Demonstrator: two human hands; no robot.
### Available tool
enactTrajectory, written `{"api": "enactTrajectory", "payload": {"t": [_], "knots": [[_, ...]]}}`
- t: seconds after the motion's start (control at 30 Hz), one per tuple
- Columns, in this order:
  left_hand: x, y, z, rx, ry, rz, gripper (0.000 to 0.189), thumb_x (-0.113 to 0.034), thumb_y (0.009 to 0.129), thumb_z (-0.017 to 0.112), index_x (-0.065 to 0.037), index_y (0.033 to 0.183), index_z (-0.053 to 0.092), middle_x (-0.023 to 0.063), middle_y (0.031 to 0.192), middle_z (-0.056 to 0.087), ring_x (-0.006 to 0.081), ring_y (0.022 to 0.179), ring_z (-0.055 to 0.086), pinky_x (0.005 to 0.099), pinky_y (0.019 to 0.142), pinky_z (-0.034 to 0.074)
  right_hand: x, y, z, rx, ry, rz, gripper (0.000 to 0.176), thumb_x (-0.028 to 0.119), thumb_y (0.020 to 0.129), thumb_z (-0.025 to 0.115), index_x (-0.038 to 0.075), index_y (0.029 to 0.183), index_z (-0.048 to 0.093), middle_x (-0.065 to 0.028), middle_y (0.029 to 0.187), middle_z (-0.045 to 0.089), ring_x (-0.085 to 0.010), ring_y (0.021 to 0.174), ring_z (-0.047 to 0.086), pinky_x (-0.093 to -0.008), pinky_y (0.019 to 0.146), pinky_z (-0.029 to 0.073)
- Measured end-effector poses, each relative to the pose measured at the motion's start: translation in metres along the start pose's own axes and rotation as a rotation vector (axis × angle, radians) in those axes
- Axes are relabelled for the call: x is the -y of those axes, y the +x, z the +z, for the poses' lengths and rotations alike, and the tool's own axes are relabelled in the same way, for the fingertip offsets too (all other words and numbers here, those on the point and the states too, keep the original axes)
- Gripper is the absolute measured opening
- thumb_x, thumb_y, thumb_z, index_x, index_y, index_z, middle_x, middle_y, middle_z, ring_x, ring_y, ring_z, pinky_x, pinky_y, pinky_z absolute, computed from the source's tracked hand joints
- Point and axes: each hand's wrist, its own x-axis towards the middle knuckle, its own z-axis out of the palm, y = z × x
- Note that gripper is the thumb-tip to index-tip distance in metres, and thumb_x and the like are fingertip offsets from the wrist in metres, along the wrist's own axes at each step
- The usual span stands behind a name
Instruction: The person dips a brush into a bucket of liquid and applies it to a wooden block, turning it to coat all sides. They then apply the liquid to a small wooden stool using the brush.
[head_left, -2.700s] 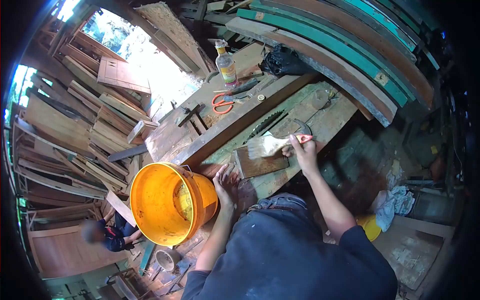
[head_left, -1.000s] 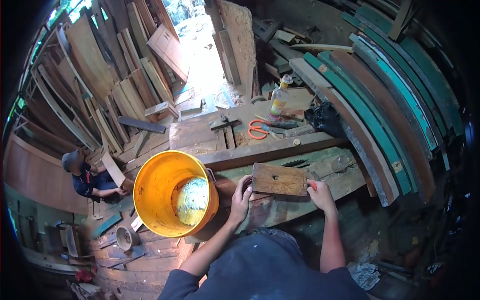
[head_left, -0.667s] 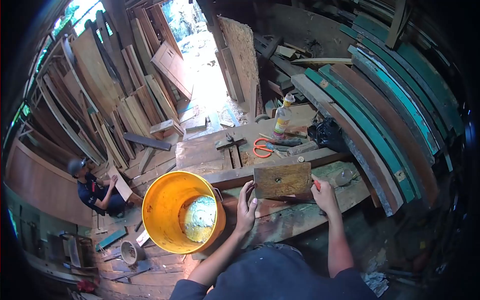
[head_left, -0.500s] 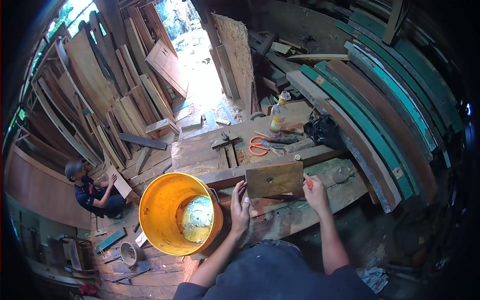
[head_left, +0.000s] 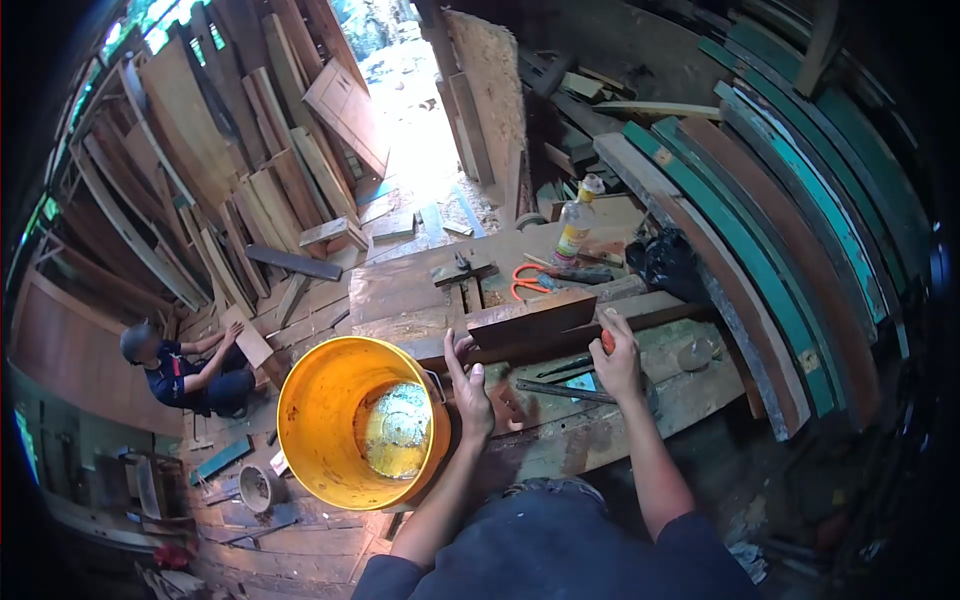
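Note:
A wooden board is tilted with its long edge upward and its dark face toward me. At its left end, my left hand supports it, thumb in front and some fingers hidden behind. My right hand is at the right end, its fingers closed round an orange-handled tool whose working end is hidden. Below the board, a dark metal bar lies on the workbench. Behind it are orange-handled scissors and a clear bottle with a yellow label.
A yellow bucket stands left of my left arm. Long planks are stacked at right, near a black plastic bag. At far left another person holds a board. More timber leans behind them.
The board has tipped from showing its broad face to standing more edge-on, uncovering the metal bar below. Both hands have risen slightly with it.

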Motion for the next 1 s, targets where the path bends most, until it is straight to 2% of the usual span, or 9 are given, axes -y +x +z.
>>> {"api": "enactTrajectory", "payload": {"t": [0.07,0.27,0.4,0.47,0.53,0.63,0.87,0.93,1.0], "knots": [[-0.002,0.005,0.001,0.017,0.016,-0.012,0.067,-0.020,0.094,0.048,-0.005,0.154,0.022,0.0176,0.137,0.045,0.0277,0.129,0.043,0.0400,0.112,0.028,-0.003,0.003,0.005,-0.011,-0.003,-0.026,0.045,0.000,0.080,0.054,-0.007,0.124,0.059,-0.0212,0.120,0.060,-0.0333,0.110,0.061,-0.0350,0.095,0.049],[0.006,0.015,0.000,0.007,-0.042,-0.003,0.064,-0.025,0.096,0.044,-0.005,0.153,0.023,0.0176,0.136,0.046,0.0270,0.129,0.043,0.0404,0.112,0.030,-0.024,-0.012,0.020,0.102,0.276,0.268,0.044,0.000,0.080,0.054,-0.011,0.123,0.059,-0.0209,0.128,0.060,-0.0302,0.124,0.055,-0.0330,0.105,0.039],[0.022,0.021,0.003,-0.017,-0.125,-0.055,0.060,-0.028,0.100,0.035,-0.006,0.154,0.020,0.0190,0.134,0.047,0.0258,0.125,0.046,0.0383,0.109,0.034,-0.021,0.003,0.016,-0.071,0.191,0.087,0.046,-0.001,0.079,0.054,-0.004,0.124,0.062,-0.0186,0.118,0.061,-0.0296,0.112,0.059,-0.0361,0.098,0.044],[0.022,0.023,0.016,-0.106,-0.516,-0.293,0.060,-0.031,0.103,0.032,-0.007,0.155,0.015,0.0198,0.132,0.049,0.0254,0.121,0.051,0.0373,0.107,0.038,0.008,0.028,-0.003,-0.056,0.127,-0.016,0.049,-0.001,0.079,0.055,0.003,0.127,0.064,-0.0172,0.113,0.059,-0.0298,0.107,0.059,-0.0367,0.096,0.045],[0.034,0.022,0.026,-0.083,-0.543,-0.365,0.062,-0.039,0.104,0.030,-0.011,0.156,0.010,0.0209,0.133,0.053,0.0255,0.121,0.055,0.0377,0.106,0.040,0.033,0.046,-0.017,-0.052,0.032,-0.122,0.049,-0.001,0.080,0.056,0.007,0.128,0.064,-0.0148,0.108,0.057,-0.0290,0.103,0.059,-0.0368,0.090,0.047],[0.046,0.013,0.048,-0.080,-0.735,-0.505,0.068,-0.049,0.102,0.032,-0.014,0.157,0.011,0.0215,0.137,0.052,0.0263,0.124,0.054,0.0372,0.106,0.037,0.051,0.056,-0.031,-0.038,-0.032,-0.127,0.050,-0.002,0.079,0.058,0.007,0.127,0.065,-0.0137,0.109,0.056,-0.0289,0.100,0.059,-0.0375,0.087,0.047],[0.049,-0.003,0.079,0.030,-0.784,-0.648,0.073,-0.051,0.098,0.037,-0.016,0.157,0.009,0.0253,0.141,0.047,0.0312,0.128,0.051,0.0369,0.102,0.041,0.064,0.057,-0.042,0.017,-0.043,-0.016,0.051,-0.001,0.077,0.061,0.011,0.126,0.066,-0.0122,0.113,0.056,-0.0291,0.099,0.059,-0.0373,0.086,0.050],[0.045,-0.006,0.075,0.004,-0.969,-0.702,0.069,-0.048,0.098,0.039,-0.018,0.155,0.013,0.0274,0.144,0.044,0.0349,0.131,0.049,0.0392,0.103,0.041,0.071,0.055,-0.037,0.000,-0.248,-0.175,0.053,0.003,0.076,0.064,0.012,0.128,0.065,-0.0104,0.115,0.056,-0.0300,0.102,0.058,-0.0402,0.089,0.049],[0.041,-0.009,0.064,-0.045,-1.137,-0.732,0.045,-0.041,0.097,0.042,-0.013,0.132,0.037,0.0288,0.147,0.040,0.0368,0.135,0.044,0.0434,0.110,0.037,0.075,0.054,-0.029,0.025,-0.349,-0.214,0.059,0.008,0.074,0.069,0.015,0.132,0.061,-0.0082,0.120,0.054,-0.0301,0.105,0.056,-0.0420,0.090,0.049]]}}
